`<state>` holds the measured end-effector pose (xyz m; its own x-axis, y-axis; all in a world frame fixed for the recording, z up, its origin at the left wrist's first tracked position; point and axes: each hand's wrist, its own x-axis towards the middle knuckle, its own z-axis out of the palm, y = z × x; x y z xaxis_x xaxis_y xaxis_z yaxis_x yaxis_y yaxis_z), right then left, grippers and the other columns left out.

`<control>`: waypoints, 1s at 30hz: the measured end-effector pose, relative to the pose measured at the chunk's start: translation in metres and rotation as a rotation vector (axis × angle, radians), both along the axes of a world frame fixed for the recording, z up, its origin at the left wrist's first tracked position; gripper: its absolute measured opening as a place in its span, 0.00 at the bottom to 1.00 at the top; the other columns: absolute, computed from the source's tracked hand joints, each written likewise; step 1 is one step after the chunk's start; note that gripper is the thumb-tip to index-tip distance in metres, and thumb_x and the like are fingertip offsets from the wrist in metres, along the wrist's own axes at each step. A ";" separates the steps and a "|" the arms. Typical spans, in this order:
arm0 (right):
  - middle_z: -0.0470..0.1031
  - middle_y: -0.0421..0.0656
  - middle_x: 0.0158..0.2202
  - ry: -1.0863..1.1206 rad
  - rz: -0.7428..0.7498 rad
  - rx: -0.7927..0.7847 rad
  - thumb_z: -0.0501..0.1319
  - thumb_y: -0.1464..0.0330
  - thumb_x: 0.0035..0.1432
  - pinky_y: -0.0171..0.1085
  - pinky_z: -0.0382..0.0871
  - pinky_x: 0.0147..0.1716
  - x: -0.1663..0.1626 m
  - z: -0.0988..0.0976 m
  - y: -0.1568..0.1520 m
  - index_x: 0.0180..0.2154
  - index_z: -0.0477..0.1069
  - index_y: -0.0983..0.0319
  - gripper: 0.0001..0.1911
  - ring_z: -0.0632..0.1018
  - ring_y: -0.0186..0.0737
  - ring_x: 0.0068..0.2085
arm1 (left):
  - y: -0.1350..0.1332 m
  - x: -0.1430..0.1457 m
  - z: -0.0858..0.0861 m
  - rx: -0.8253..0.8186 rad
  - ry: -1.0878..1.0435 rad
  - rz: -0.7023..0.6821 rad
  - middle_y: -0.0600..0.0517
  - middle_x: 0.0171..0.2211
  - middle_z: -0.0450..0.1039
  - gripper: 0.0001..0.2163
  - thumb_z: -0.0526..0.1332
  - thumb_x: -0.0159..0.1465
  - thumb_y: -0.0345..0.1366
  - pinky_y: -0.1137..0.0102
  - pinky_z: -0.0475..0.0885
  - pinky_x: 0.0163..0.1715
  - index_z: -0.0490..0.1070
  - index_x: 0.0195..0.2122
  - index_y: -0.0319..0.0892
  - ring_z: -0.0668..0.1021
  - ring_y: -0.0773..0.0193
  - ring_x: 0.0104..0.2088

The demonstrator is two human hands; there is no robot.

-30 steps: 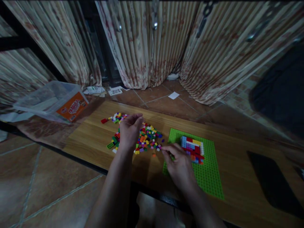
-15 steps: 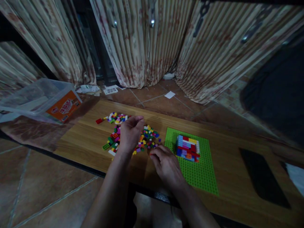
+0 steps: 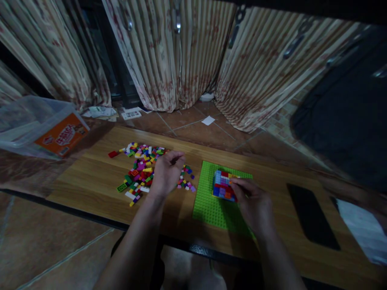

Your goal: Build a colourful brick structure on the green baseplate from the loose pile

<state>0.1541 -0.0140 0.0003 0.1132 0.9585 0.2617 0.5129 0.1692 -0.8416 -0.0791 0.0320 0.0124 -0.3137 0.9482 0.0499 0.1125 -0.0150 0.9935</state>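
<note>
Pinching a small orange plastic brick between thumb and fingertips, my right hand hung at the right side of a multicoloured block of stacked plastic bricks on a bright-green studded plastic baseplate; whether brick met block, I could not tell. My left hand curled over a loose heap of mixed-colour plastic bricks, thumb close to fingers, its contents, if any, hidden. Everything lay on a brown wood-grain table.
</note>
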 end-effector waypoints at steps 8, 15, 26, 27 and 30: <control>0.78 0.45 0.40 -0.214 0.034 0.032 0.59 0.64 0.59 0.43 0.72 0.42 0.008 -0.002 -0.001 0.35 0.78 0.59 0.10 0.78 0.42 0.40 | 0.002 0.003 -0.006 0.032 0.070 -0.043 0.51 0.31 0.78 0.08 0.62 0.55 0.36 0.71 0.70 0.35 0.77 0.34 0.39 0.77 0.64 0.33; 0.78 0.45 0.39 -0.273 0.053 0.035 0.58 0.65 0.59 0.43 0.71 0.41 0.008 -0.003 0.001 0.35 0.77 0.58 0.09 0.78 0.42 0.38 | 0.003 0.004 -0.008 0.022 0.061 -0.050 0.52 0.31 0.78 0.09 0.62 0.54 0.36 0.71 0.71 0.36 0.77 0.34 0.40 0.78 0.64 0.34; 0.78 0.45 0.37 -0.191 0.007 -0.041 0.60 0.62 0.57 0.42 0.70 0.39 0.005 -0.003 0.005 0.32 0.78 0.59 0.09 0.77 0.43 0.37 | 0.001 0.007 -0.006 0.015 0.104 -0.084 0.51 0.32 0.78 0.07 0.61 0.55 0.34 0.71 0.71 0.37 0.77 0.33 0.40 0.78 0.63 0.34; 0.78 0.44 0.37 -0.179 0.005 -0.047 0.61 0.62 0.56 0.43 0.70 0.39 0.005 -0.003 0.005 0.32 0.78 0.58 0.09 0.77 0.43 0.37 | 0.001 0.007 -0.006 0.022 0.111 -0.086 0.51 0.32 0.78 0.07 0.61 0.55 0.34 0.71 0.72 0.37 0.77 0.34 0.40 0.78 0.63 0.34; 0.78 0.44 0.38 -0.137 0.000 -0.068 0.61 0.63 0.56 0.43 0.70 0.40 0.005 -0.004 0.006 0.31 0.78 0.58 0.08 0.78 0.43 0.38 | 0.002 0.006 -0.008 0.034 0.114 -0.095 0.51 0.32 0.79 0.07 0.61 0.55 0.34 0.70 0.72 0.38 0.77 0.34 0.41 0.79 0.63 0.34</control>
